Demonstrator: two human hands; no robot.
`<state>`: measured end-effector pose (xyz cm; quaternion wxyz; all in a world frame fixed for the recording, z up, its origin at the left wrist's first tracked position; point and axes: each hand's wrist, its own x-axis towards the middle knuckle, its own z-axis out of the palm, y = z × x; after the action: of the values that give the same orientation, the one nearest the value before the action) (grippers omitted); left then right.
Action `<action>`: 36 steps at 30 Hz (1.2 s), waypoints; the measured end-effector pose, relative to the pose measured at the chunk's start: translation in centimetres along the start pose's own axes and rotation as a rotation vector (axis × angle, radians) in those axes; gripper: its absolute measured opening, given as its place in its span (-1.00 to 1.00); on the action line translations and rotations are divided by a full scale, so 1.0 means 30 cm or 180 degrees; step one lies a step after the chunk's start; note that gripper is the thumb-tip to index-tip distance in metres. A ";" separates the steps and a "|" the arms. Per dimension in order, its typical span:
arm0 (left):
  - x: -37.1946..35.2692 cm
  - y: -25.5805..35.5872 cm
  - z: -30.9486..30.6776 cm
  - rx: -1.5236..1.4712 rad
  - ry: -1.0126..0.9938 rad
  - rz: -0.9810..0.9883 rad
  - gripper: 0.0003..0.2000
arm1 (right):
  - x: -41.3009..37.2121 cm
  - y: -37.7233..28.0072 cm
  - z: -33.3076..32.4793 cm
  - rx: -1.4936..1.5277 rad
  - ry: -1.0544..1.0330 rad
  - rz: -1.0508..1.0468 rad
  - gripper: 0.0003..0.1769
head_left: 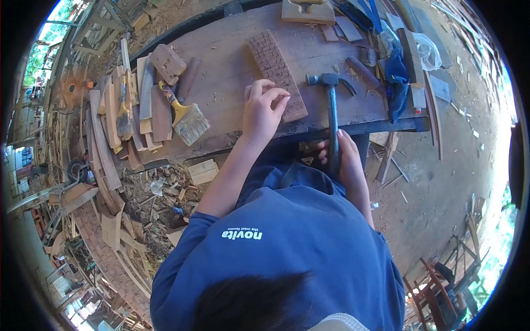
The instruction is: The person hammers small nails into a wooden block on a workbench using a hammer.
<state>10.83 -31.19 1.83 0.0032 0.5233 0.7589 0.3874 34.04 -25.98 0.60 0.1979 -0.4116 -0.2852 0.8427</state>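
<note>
My right hand (349, 157) is wrapped round the handle of a claw hammer (332, 105). The hammer's head points away from me, over the near edge of the wooden workbench (232, 71). My left hand (264, 110) is raised by the near end of a brown wooden board (276, 66) with rows of small notches cut in its face. Its thumb and fingertips are pinched together; whatever they hold, if anything, is too small to make out.
At the left lie paintbrushes (190, 122) and stacked wood strips (113, 110). A carved wood block (307, 11) sits at the far edge. On the right are a blue cloth (396, 80), a clear plastic bag (428, 52) and wood offcuts. Scraps (165, 193) litter the ground.
</note>
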 end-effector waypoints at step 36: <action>0.045 -0.053 0.000 0.0569 -0.0431 0.0261 -0.93 | -0.007 0.034 0.013 -0.1006 0.0086 -0.0915 -0.62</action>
<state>8.96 -30.35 1.43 -0.0080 0.5771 0.7665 0.2818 33.75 -26.99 0.27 0.2529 -0.4039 -0.4669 0.7449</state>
